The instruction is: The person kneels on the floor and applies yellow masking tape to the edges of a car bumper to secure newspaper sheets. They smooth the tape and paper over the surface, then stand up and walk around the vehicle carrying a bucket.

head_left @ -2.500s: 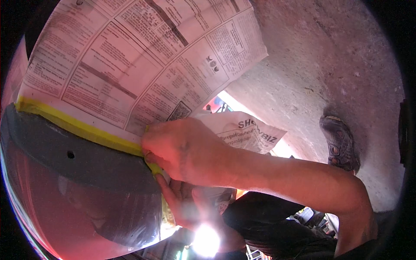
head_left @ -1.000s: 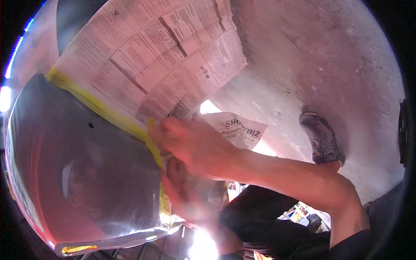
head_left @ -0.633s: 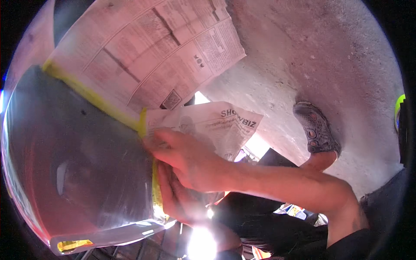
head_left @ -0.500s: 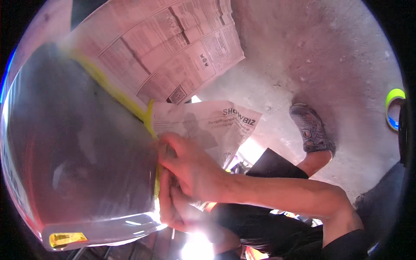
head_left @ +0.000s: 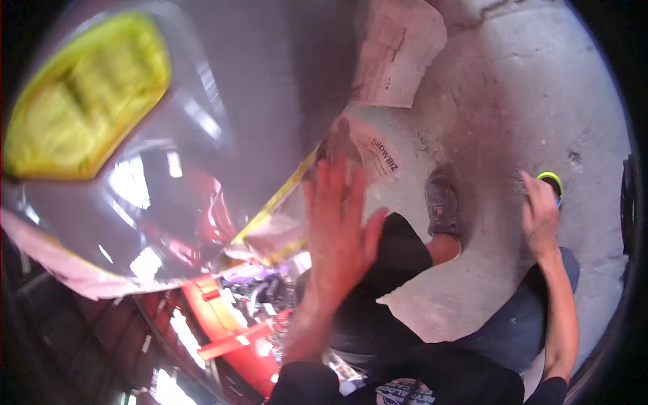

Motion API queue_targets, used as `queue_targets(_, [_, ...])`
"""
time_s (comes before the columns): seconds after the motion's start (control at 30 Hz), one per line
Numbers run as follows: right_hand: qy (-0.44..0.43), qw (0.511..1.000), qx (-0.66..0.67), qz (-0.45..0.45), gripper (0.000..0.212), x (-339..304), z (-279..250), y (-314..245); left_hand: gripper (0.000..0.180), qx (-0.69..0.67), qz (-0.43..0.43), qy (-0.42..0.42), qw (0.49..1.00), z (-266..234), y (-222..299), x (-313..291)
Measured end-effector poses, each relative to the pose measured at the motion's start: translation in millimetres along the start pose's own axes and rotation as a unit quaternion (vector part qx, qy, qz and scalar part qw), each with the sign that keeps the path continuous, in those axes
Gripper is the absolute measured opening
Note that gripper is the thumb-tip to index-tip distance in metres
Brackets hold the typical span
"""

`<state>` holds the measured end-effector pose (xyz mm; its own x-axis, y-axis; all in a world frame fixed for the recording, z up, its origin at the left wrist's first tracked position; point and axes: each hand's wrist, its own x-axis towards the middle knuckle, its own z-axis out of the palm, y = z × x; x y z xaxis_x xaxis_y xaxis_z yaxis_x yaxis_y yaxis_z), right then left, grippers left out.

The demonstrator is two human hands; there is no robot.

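Observation:
My left hand (head_left: 337, 229) is open, its fingers spread over the newspaper masking sheet (head_left: 378, 152) along the edge of a glossy dark grey car panel (head_left: 263, 88). Whether the fingertips touch the paper is hard to tell. Yellow masking tape (head_left: 287, 191) runs down that panel edge, holding the sheet. Off to the right, my right hand (head_left: 541, 219) reaches low with fingers stretched out, beside a roll of yellow-green tape (head_left: 552, 177). The fingers overlap the roll's left side in view, with no grip on it visible.
Another newspaper sheet (head_left: 398, 57) hangs farther up the panel. A headlight (head_left: 88, 94) is covered in yellow at the upper left. An orange-red metal frame (head_left: 223, 331) lies below the panel, near cluttered items. My shoe (head_left: 442, 206) rests on the concrete floor (head_left: 499, 115).
Both hands were together on the taped panel edge. Now my right hand has moved away to the tape roll, while my left hand has opened flat. The view has swung, bringing in the yellow-covered headlight.

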<state>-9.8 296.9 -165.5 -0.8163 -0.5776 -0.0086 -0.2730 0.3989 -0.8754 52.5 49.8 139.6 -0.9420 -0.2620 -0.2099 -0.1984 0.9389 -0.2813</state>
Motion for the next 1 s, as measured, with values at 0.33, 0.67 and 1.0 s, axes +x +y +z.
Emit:
queue_targets(0.33, [-0.120,0.940,-0.319,-0.035,0.051,-70.9,-16.6,63.9,0.067,0.039,-0.032,0.083,0.995,-36.8,-51.2,-76.6])
queue_targets(0.67, [-0.064,0.927,-0.336,-0.153,0.010,-54.8,-18.4,80.3,0.071,0.059,-0.087,0.127,0.986,-50.1,-93.0,-146.7])
queue_targets(1.0, [0.051,0.997,-0.063,0.016,0.014,-130.0,-78.6,-32.8,0.081,0.100,-0.029,0.170,0.980,-24.0,-136.7,-149.4])
